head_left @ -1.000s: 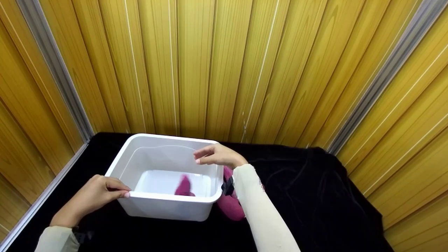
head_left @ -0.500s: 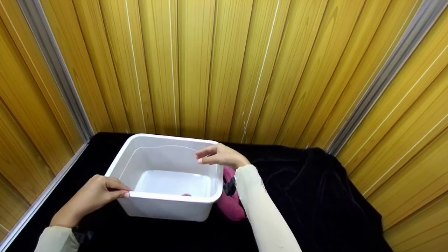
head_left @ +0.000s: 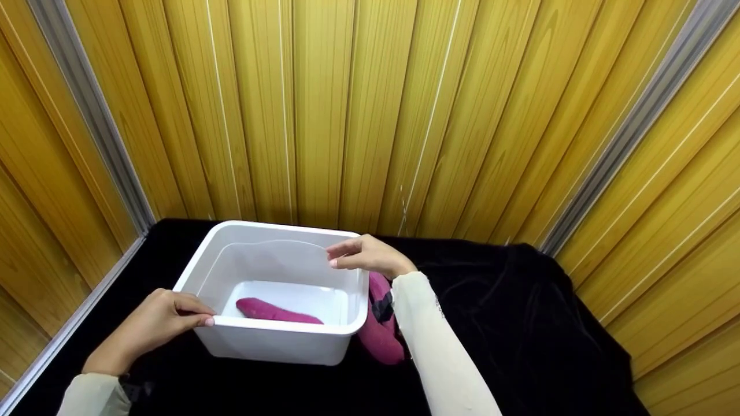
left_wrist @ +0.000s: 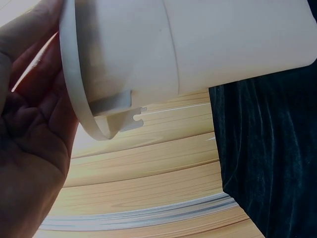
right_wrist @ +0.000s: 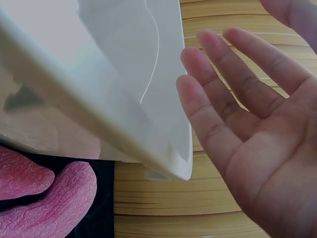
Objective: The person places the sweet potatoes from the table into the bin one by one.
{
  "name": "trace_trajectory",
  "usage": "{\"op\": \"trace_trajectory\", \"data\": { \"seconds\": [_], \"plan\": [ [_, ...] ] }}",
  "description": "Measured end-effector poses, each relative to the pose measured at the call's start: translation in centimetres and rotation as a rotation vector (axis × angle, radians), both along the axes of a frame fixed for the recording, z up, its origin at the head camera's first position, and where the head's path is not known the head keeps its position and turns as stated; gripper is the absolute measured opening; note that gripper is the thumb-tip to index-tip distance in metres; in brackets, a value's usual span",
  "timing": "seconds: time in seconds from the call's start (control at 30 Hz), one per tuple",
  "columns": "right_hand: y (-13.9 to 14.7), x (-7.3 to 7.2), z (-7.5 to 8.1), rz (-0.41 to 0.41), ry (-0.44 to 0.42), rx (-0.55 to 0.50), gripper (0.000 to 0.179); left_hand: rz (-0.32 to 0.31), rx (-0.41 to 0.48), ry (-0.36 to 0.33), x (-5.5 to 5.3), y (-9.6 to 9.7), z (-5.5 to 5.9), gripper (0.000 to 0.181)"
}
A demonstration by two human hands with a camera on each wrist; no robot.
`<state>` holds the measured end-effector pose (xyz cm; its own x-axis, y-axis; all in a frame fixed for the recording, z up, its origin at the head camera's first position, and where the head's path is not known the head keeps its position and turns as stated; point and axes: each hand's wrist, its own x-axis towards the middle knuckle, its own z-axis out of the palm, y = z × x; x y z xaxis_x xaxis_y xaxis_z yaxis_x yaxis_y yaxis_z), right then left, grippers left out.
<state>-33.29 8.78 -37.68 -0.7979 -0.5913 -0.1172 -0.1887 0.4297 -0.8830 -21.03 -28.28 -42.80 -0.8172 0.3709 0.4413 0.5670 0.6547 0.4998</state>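
A white plastic tub (head_left: 272, 345) stands on black cloth, left of centre in the head view. At its front left corner my left hand (head_left: 162, 318) pinches the rim (left_wrist: 74, 64). Inside, a purplish-pink sweet potato (head_left: 274, 312) lies along the front wall, its lower side hidden by the rim. My right hand (head_left: 373, 256) hovers at the tub's right rim, fingers (right_wrist: 242, 87) extended and apart, holding nothing. Below that wrist, outside the tub, lie more sweet potatoes (head_left: 380, 342), partly covered by the sleeve. The right wrist view shows two of them, with wrinkled skin (right_wrist: 64, 198).
Black cloth (head_left: 509, 335) covers the surface and spreads to the right. Yellow wood-patterned panels (head_left: 376, 115) close off the back and both sides, with grey metal strips (head_left: 95, 115) at the corners.
The sweet potato in the tub, first a blurred upright tip, then almost hidden behind the front rim, now lies lengthwise. My right hand has drifted slightly right; the left has stayed.
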Motion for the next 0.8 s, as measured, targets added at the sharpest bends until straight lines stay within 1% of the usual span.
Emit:
{"op": "trace_trajectory", "data": {
  "seconds": [0.17, 0.3, 0.47, 0.6, 0.8],
  "plan": [
    [0.5, -0.2, -0.2, -0.009, 0.002, -0.031, 0.044, -0.006, -0.001, -0.018, 0.0, -0.1, 0.1, 0.007],
    [1.0, -0.2, -0.4, -0.017, 0.0, -0.06, 0.046, -0.005, -0.007, -0.015, 0.0, -0.1, 0.2, 0.007],
    [1.8, -0.3, -0.6, -0.05, 0.002, -0.064, 0.045, -0.004, -0.006, -0.008, -0.1, -0.1, 0.1, 0.007],
    [2.5, -0.4, -0.9, -0.068, 0.001, -0.069, 0.044, -0.005, -0.003, -0.024, -0.1, -0.1, 0.1, 0.007],
    [3.7, -0.5, -1.4, -0.103, -0.009, -0.105, 0.047, -0.009, -0.005, -0.026, -0.2, -0.2, 0.2, 0.007]
  ]
}}
